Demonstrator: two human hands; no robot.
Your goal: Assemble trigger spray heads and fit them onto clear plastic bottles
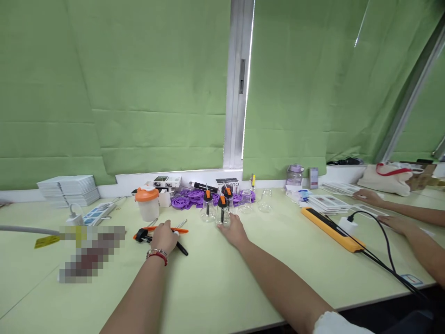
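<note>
Low in the middle of the frame, the left hand (164, 237) lies fingers curled over the orange-handled tools (160, 230) on the pale green counter (215, 283), touching them; a firm grip cannot be told. Just right of it, the right hand (234, 230) rests loose, fingertips against a small glass jar with an orange stopper (222, 213). Purple plastic wheels (189, 199) lie behind.

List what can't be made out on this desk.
- Head view: a pixelated patch blurs whatever lies left of the left hand.
- The left hand covers part of the orange-handled tools.
- Labels on the boxes are too small.
</note>
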